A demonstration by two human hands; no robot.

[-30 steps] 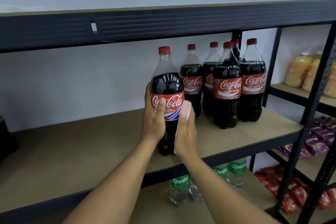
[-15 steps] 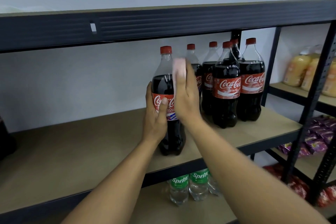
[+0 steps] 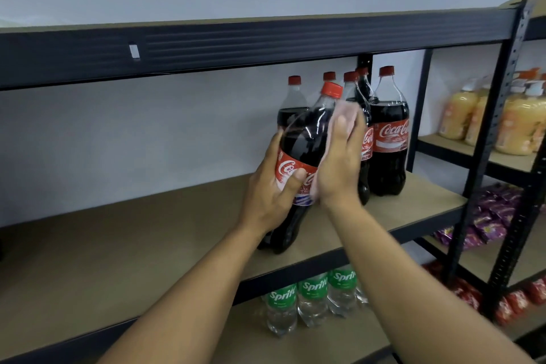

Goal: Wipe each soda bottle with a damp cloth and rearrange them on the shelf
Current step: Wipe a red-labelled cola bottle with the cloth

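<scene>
The tan board shelf point(image 3: 118, 245) of the black metal rack carries a cluster of dark cola bottles with red labels point(image 3: 388, 151) at its right end. In front of them, the large plastic cola bottle being wiped point(image 3: 307, 139) leans with its neck to the right, its foot at the shelf's front edge; whether it rests there or is lifted is unclear.

To wipe it well, I would turn the bottle bit by bit under the cloth, covering shoulder, label and base, while keeping its foot back from the edge.

The left hand point(image 3: 271, 195) wraps the label, thumb across the front, fingers curled behind. The right hand point(image 3: 339, 168) lies flat with straight fingers, pressing a pale pink cloth point(image 3: 348, 111) against the bottle's shoulder just below the red cap point(image 3: 332, 89).
</scene>
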